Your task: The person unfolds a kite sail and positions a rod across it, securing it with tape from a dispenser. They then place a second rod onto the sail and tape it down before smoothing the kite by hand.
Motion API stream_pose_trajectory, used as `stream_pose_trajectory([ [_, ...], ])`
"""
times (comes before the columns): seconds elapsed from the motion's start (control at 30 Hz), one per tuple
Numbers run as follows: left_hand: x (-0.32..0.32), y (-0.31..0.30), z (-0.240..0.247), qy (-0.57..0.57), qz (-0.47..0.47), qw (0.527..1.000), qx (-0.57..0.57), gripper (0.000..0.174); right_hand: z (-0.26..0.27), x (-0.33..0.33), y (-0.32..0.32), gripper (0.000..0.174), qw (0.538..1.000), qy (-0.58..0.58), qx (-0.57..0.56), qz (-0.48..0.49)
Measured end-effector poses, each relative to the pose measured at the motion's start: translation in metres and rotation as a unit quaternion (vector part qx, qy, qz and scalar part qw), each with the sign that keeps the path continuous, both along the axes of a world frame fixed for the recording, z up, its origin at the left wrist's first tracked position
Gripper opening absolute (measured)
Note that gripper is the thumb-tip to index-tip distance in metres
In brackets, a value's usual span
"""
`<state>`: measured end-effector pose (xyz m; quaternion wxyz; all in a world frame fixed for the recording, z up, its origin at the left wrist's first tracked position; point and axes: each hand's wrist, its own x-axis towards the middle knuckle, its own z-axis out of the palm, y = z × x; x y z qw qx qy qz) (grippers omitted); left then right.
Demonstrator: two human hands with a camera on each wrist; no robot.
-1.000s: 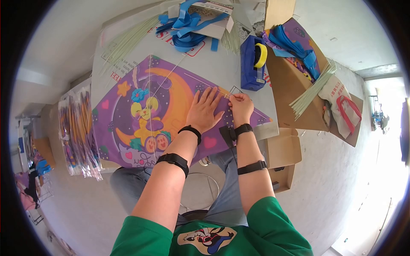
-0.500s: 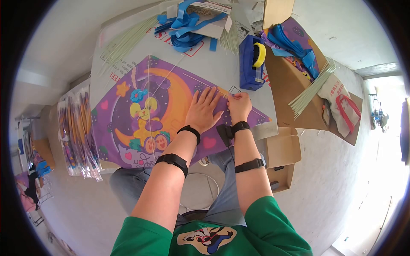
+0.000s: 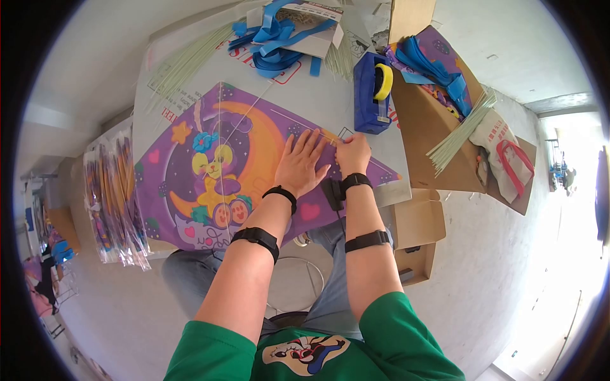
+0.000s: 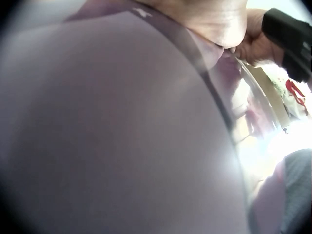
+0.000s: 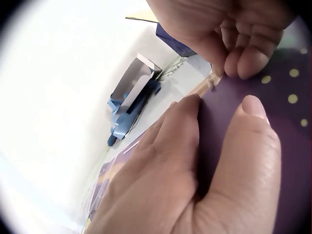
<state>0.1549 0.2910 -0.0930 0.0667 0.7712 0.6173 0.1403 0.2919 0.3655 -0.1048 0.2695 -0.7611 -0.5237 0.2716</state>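
A purple printed kite (image 3: 190,155), with a rabbit and an orange moon on it, lies spread over the table. On its right part my left hand (image 3: 300,164) rests flat, fingers spread towards the upper right edge. Just right of those fingertips, my right hand (image 3: 353,154) has its fingers curled and pinches at that edge. A pale thin rod (image 3: 293,120) runs along the edge towards both hands. In the right wrist view, the right thumb and fingertips (image 5: 246,63) meet at the edge beside a small light piece (image 5: 212,80); the pinch itself is partly hidden.
A blue tape dispenser (image 3: 367,98) with yellow tape stands beyond my right hand. Blue ribbons (image 3: 276,60) and a white box (image 3: 318,39) lie at the back. Bundled pale sticks (image 3: 460,133) and a cloth bag (image 3: 502,155) are at right, bagged kites (image 3: 114,197) at left.
My right hand has turned slightly and shifted a little left along the kite's edge. The left hand stays flat in place, and the head view has drifted slightly.
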Motion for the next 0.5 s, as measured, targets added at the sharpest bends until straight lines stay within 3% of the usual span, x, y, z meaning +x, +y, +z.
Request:
stream_pose_trajectory([
  [0.17,0.0,0.0,0.002,0.003,0.0,1.0,-0.001,0.062,0.034,0.003,-0.006,0.025,0.993,-0.086,-0.043,0.061],
  [0.27,-0.001,0.001,0.002,-0.006,0.002,1.0,-0.002,0.062,0.04,0.01,-0.013,0.019,0.995,-0.055,-0.023,0.08],
  [0.37,-0.002,-0.001,0.002,-0.009,-0.004,1.0,-0.011,0.063,0.039,0.014,-0.029,0.022,0.965,-0.152,0.097,0.19],
  [0.5,-0.001,-0.001,0.001,-0.015,-0.007,1.0,0.003,0.064,0.043,0.012,-0.041,0.024,0.949,-0.212,0.094,0.214],
])
